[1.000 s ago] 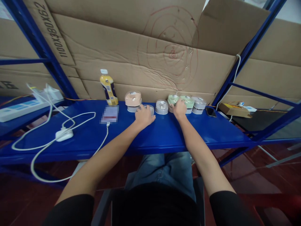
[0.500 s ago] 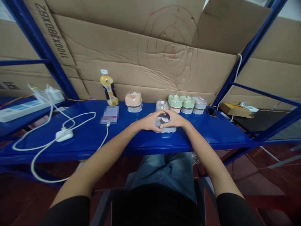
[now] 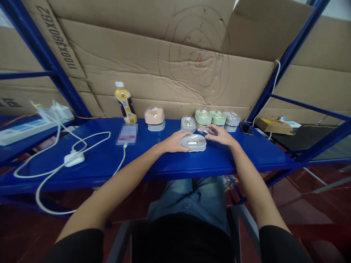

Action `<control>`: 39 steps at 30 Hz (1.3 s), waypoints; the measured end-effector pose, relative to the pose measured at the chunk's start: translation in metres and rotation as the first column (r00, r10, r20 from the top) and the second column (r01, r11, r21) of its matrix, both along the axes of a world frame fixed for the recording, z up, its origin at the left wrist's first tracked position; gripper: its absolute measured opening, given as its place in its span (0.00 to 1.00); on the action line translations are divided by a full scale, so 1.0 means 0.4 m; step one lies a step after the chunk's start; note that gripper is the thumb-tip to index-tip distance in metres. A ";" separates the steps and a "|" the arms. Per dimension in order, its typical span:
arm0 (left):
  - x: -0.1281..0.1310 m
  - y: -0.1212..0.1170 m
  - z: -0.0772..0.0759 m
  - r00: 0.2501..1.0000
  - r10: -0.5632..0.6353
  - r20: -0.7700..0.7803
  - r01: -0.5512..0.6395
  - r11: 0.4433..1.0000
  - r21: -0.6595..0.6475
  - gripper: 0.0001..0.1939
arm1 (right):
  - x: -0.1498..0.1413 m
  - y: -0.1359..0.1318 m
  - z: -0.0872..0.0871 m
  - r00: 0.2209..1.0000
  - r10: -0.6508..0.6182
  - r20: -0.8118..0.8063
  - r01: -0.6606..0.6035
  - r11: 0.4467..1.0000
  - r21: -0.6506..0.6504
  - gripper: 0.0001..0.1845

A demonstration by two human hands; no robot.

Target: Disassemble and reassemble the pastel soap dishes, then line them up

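On the blue shelf table in front of me sits a grey oval container [image 3: 193, 143] with a pale bar in the middle of its top. My left hand [image 3: 177, 141] grips its left end, thumb in front and fingers behind. Just right of and behind it, my right hand [image 3: 221, 135] holds a clear plastic lid [image 3: 205, 130], lifted off the container and tilted. Close behind stands a small grey box with a clear cover [image 3: 188, 124]. A green-topped box [image 3: 203, 117], a second green-topped box [image 3: 218, 117] and a grey box [image 3: 231, 119] line up to its right.
A pink-topped box [image 3: 154, 116] and a yellow bottle [image 3: 126, 104] stand at the back left. Nearby lie a cabled phone [image 3: 127, 134], a white charger [image 3: 74, 158] with looping cable, and a power strip [image 3: 33, 128]. A dark phone [image 3: 246, 129] rests at right. Cardboard [image 3: 137, 62] walls the back.
My right hand has moved right, taking the clear lid off the grey container, whose top is now uncovered. My left hand stays at the container's left end.
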State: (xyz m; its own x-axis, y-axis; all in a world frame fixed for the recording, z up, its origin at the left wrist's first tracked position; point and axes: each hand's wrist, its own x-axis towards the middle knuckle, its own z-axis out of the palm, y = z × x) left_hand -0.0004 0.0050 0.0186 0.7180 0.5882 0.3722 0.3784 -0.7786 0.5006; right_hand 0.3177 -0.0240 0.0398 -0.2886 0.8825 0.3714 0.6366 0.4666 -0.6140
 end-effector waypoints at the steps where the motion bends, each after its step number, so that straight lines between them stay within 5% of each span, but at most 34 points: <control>1: -0.001 0.000 -0.002 1.000 -0.010 -0.026 0.010 1.000 0.013 0.36 | 0.024 0.001 -0.004 0.998 -0.068 -0.001 0.068 0.998 -0.012 0.38; 5: 0.003 0.001 -0.003 0.997 -0.037 -0.062 0.038 0.999 0.022 0.26 | 0.085 0.005 -0.023 0.971 -0.241 -0.011 0.240 0.969 -0.060 0.38; 16: -0.059 0.039 0.043 0.989 0.147 -0.030 -0.146 0.989 0.020 0.25 | 0.118 0.025 -0.035 0.968 -0.249 0.023 0.250 0.963 -0.103 0.44; 20: -0.046 0.033 0.035 0.995 0.098 0.030 -0.099 0.995 0.032 0.24 | 0.109 0.022 -0.037 0.971 -0.237 -0.033 0.237 0.971 -0.019 0.44; 25: 0.007 0.002 0.016 0.992 0.069 0.103 -0.075 0.995 0.060 0.42 | 0.047 0.002 -0.026 0.992 -0.019 -0.125 0.031 0.995 0.096 0.49; 30: 0.037 -0.013 -0.002 0.993 0.046 0.110 -0.047 0.999 0.000 0.54 | -0.031 -0.011 -0.020 0.979 0.203 -0.011 -0.197 0.963 0.184 0.49; 39: 0.057 -0.024 -0.005 0.997 0.024 0.069 -0.018 0.995 -0.093 0.67 | -0.080 -0.008 -0.036 0.962 0.237 0.135 -0.261 0.943 0.204 0.48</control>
State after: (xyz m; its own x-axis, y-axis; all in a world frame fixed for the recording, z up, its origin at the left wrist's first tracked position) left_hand 0.0223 -0.0047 0.0164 0.6793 0.6372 0.3641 0.3560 -0.7200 0.5958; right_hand 0.2857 -0.0270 0.0253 -0.5377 0.6782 0.5009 0.5392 0.7334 -0.4141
